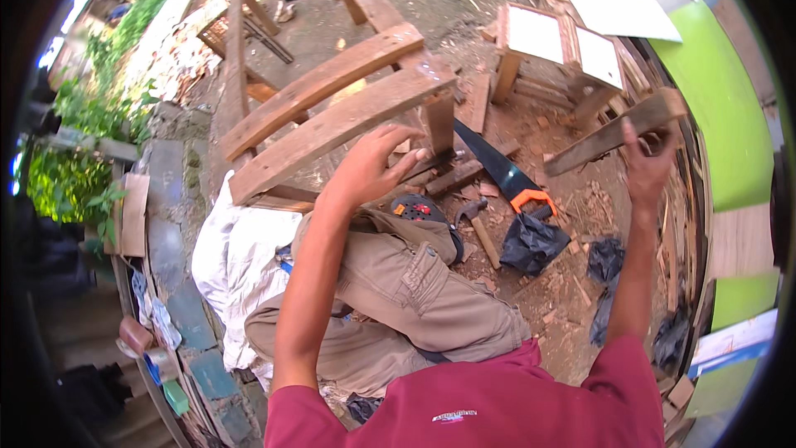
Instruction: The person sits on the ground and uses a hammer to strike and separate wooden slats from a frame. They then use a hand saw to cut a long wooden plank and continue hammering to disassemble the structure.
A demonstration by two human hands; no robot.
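My right hand (649, 168) is closed around a short, flat wooden board (597, 143), holding it up on the right above the littered ground. My left hand (375, 168) hovers beside the near plank (332, 134) of a rough wooden frame (323, 87), its fingers apart and curved with nothing in them. Two planks lie nearly parallel across that frame. Between my hands, a handsaw (489, 159) with a dark blade and orange handle rests on the ground. A hammer (479, 232) with a wooden handle lies nearer to my knees.
Black plastic bags (535, 245) sit beside the saw handle. Wood chips and offcuts cover the ground. At the back right stand wooden pieces with white tops (533, 31). A green panel (720, 108) lines the right side; a block wall (170, 199) runs along the left.
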